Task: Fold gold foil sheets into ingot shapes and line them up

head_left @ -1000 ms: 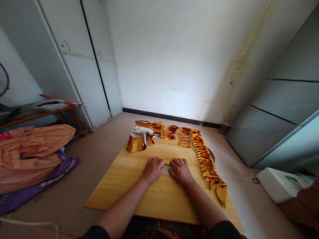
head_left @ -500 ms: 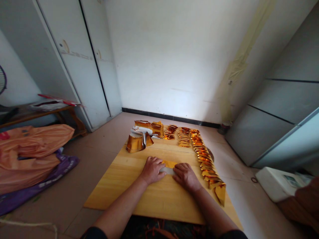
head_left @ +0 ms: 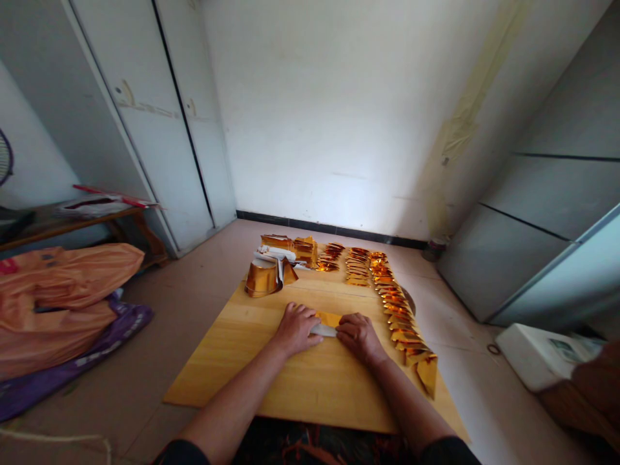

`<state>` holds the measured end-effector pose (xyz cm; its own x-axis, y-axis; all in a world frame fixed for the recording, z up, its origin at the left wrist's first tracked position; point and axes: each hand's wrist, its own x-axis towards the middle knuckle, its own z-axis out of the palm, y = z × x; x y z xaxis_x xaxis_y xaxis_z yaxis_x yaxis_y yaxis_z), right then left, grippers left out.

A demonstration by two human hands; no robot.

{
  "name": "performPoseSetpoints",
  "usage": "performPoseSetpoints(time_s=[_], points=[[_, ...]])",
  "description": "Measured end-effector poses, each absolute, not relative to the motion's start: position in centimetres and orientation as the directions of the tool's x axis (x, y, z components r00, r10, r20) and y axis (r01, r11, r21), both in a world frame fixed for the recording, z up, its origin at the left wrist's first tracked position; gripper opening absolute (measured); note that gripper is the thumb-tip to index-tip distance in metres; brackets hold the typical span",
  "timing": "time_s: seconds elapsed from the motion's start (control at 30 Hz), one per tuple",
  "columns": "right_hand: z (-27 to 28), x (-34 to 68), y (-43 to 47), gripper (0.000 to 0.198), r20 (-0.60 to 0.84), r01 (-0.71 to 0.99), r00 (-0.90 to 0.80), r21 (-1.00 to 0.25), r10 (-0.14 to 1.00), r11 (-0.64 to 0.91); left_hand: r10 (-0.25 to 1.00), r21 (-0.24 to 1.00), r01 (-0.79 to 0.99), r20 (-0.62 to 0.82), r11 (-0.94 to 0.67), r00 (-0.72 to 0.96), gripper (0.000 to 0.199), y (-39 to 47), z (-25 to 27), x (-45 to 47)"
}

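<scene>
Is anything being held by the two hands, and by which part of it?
A thin gold-and-grey paper sheet: the left hand holds its left end, the right hand its right end.

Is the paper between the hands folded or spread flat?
Partly folded, it seems: between the left hand and right hand, the paper shows a gold band beside a pale one.

Left of the left grip, on the tiled floor, crumpled orange material overlaps a purple bag with pale lettering; farther out are a wooden bench and part of a fan. A pale wardrobe stands beyond, beside the white wall. Right of the right grip lie a small ring and a white box, with grey panels behind.
</scene>
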<state>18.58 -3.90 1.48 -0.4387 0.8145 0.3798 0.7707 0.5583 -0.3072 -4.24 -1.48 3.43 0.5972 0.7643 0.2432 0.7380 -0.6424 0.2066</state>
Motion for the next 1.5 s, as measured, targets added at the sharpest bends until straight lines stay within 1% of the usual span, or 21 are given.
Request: performPoseSetpoints(time_s=[0.2, 0.3, 0.4, 0.53, 0.63, 0.73, 0.87, 0.97, 1.03, 1.17, 1.33, 1.5], points=[[0.9, 18.7, -3.2, 0.02, 0.41, 0.749, -0.386, -0.385, 0.827, 0.54, 0.759, 0.166, 0.748, 0.274, -0.642, 0.591, 0.013, -2.0, 3.6, -3.9], [1.2, 18.6, -3.4, 0.022, 0.388, 0.753, -0.391, -0.386, 0.835, 0.532, 0.757, 0.154, 0.753, 0.295, -0.639, 0.583, 0.009, -2.1, 3.4, -3.9], [1.9, 18.4, -4.0, 0.016, 0.337, 0.777, -0.401, -0.368, 0.852, 0.511, 0.761, 0.158, 0.76, 0.316, -0.631, 0.566, 0.01, -2.1, 2.9, -3.8], [2.5, 18.5, -4.9, 0.026, 0.286, 0.792, -0.428, -0.338, 0.857, 0.508, 0.763, 0.175, 0.76, 0.336, -0.626, 0.552, 0.012, -2.1, 2.4, -3.9], [2.5, 18.7, -5.1, 0.021, 0.296, 0.784, -0.45, -0.32, 0.842, 0.532, 0.765, 0.211, 0.747, 0.33, -0.631, 0.553, 0.014, -1.9, 2.0, -4.4], [2.3, 18.4, -5.1, 0.016, 0.326, 0.79, -0.459, -0.276, 0.826, 0.548, 0.76, 0.238, 0.727, 0.313, -0.644, 0.57, 0.021, -1.5, 1.7, -5.0], [2.1, 17.6, -5.1, 0.018, 0.348, 0.815, -0.455, -0.208, 0.82, 0.541, 0.747, 0.217, 0.72, 0.297, -0.659, 0.595, 0.033, -0.9, 2.3, -5.3], [1.8, 17.0, -5.1, 0.019, 0.35, 0.82, -0.454, -0.196, 0.819, 0.538, 0.727, 0.166, 0.712, 0.26, -0.682, 0.635, 0.03, -0.8, 3.6, -5.0], [1.6, 16.8, -5.1, 0.018, 0.351, 0.822, -0.448, -0.201, 0.822, 0.533, 0.718, 0.155, 0.704, 0.236, -0.693, 0.655, 0.026, -1.1, 4.2, -4.6], [1.6, 16.6, -5.1, 0.016, 0.338, 0.831, -0.442, -0.194, 0.831, 0.521, 0.715, 0.198, 0.688, 0.217, -0.699, 0.664, 0.026, -2.3, 4.0, -3.9], [1.5, 17.0, -4.9, 0.013, 0.324, 0.824, -0.432, -0.238, 0.842, 0.514, 0.725, 0.258, 0.677, 0.248, -0.689, 0.643, 0.016, -3.4, 2.6, -3.2], [1.0, 17.5, -4.0, 0.014, 0.313, 0.792, -0.392, -0.363, 0.865, 0.49, 0.726, 0.256, 0.68, 0.276, -0.687, 0.63, 0.015, -3.7, 2.1, -3.1]])
